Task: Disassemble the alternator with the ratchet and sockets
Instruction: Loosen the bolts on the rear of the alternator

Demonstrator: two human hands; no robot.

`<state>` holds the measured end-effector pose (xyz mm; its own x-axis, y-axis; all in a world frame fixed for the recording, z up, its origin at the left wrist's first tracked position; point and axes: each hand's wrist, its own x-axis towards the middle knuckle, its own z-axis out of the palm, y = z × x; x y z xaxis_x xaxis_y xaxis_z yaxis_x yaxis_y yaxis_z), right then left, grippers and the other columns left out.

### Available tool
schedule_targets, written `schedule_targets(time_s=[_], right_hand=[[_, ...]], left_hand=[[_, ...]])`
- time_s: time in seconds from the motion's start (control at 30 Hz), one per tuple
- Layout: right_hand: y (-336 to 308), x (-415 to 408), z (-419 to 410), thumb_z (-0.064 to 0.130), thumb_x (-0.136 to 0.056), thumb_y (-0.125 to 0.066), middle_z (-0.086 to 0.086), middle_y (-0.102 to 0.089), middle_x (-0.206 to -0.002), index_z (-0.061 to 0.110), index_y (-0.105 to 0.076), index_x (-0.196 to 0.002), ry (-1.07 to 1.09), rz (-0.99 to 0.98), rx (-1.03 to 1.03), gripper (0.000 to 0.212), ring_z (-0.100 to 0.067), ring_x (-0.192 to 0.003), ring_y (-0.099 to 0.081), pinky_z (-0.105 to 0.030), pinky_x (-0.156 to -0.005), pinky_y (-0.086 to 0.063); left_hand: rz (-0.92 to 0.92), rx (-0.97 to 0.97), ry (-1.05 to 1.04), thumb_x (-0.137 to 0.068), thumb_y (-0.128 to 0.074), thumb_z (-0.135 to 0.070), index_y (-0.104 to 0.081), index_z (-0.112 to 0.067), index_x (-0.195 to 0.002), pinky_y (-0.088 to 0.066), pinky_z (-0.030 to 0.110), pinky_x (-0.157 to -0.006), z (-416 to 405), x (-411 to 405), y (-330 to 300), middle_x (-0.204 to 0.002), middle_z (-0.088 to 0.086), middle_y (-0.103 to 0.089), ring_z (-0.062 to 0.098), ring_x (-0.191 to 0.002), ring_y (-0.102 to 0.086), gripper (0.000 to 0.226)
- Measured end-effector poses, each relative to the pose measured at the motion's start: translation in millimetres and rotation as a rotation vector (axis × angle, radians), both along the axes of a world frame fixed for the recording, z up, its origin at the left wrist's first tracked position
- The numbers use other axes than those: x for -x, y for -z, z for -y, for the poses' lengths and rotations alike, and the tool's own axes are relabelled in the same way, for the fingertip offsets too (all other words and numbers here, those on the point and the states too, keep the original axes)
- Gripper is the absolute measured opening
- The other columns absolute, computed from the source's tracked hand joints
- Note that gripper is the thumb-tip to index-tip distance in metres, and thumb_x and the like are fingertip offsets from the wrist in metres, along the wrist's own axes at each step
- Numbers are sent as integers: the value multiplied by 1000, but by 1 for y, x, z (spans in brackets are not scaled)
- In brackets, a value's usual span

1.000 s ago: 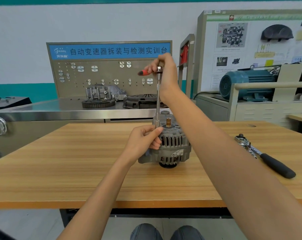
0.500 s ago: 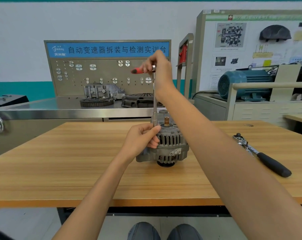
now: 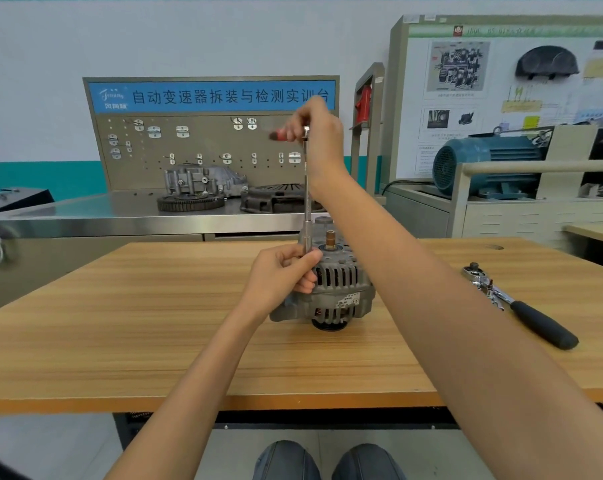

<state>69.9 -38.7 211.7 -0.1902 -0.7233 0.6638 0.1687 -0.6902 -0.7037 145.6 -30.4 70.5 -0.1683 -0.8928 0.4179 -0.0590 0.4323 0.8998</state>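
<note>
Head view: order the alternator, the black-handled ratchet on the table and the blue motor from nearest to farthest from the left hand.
1. Alternator: touching the left hand, table centre.
2. Black-handled ratchet: lying on the table to the right.
3. Blue motor: on the bench behind, far right.

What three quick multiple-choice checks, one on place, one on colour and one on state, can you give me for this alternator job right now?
1. Where does the spare ratchet lie? A on the table, right of the alternator; B on the steel bench; C on the floor.
2. What colour is the motor at the back right? A red; B blue-green; C yellow.
3. What does the left hand do? A lies flat; B grips the socket end of the extension; C hangs idle.

Key: A, it rests on the wood; B, its casing is teal; B, the fingers curl round it.
</note>
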Motion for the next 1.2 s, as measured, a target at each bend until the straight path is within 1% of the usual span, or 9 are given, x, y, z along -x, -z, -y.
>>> schedule_targets(time_s=[0.1,0.3,0.4,0.5,0.6,0.67,0.83,1.07,1.2], right_hand=[[-2,1,2,8,-94,-35,-4,-42,-52,12,-40,-52,-100,163,-59,43,-17,-57,-47,-22,-57,-43],[25,-4,13,24,-87,-45,-1,-47,-86,11,-56,-90,1130,-825,325,17,-16,-81,-40,-27,-80,-32],[15,-8,10,22,-91,-47,3,-46,-73,14,-49,-72,830,-721,322,21,-10,-71,-40,-22,-65,-31],[7,-9,4,12,-94,-46,3,-31,-55,18,-31,-55,298,-300,171,43,-7,-55,-32,-21,-50,-29],[2,-4,2,12,-94,-44,-5,-38,-58,14,-36,-55,64,-33,-52,39,-19,-67,-40,-43,-75,-45],[6,-1,5,12,-95,-44,-5,-38,-60,14,-36,-56,155,-68,3,40,-19,-65,-39,-45,-71,-43],[26,2,17,22,-93,-46,3,-43,-81,14,-54,-84,1075,-734,310,15,-13,-78,-37,-23,-72,-28],[7,6,8,8,-91,-53,5,-31,-54,17,-34,-54,244,-159,82,42,-7,-55,-29,-26,-64,-37],[14,6,9,13,-92,-50,6,-43,-69,16,-47,-68,565,-514,190,24,-7,-67,-39,-21,-68,-33]], left_hand=[[11,11,-11,-93,-59,-13,-69,-4,-98,-51,15,-50,1,-1,1,-52,-4,-63,3,-45,-57,14],[-34,-6,-47,-92,-60,-13,-69,-3,-99,-52,16,-50,4,2,3,-51,-3,-63,4,-43,-57,15],[-37,-3,-39,-92,-61,-15,-69,-8,-90,-52,16,-51,2,1,3,-53,-2,-64,4,-44,-57,11],[-43,-4,-21,-93,-60,-18,-69,-7,-94,-52,17,-52,2,0,3,-54,-2,-64,5,-46,-58,14],[-19,4,-26,-94,-59,-17,-69,-3,-102,-52,16,-51,3,0,3,-54,-2,-64,5,-46,-58,19],[-20,2,-29,-93,-59,-16,-70,-4,-98,-51,15,-49,4,1,3,-52,-2,-63,4,-44,-58,17],[-60,9,-59,-91,-61,-14,-69,-11,-85,-51,15,-47,3,4,4,-50,-2,-63,4,-42,-57,11],[-10,21,-60,-90,-64,-15,-68,-11,-81,-52,17,-49,4,4,4,-55,0,-63,5,-44,-57,10],[-34,27,-95,-90,-64,-16,-70,-13,-81,-49,16,-47,6,6,7,-50,-3,-63,4,-42,-56,10]])
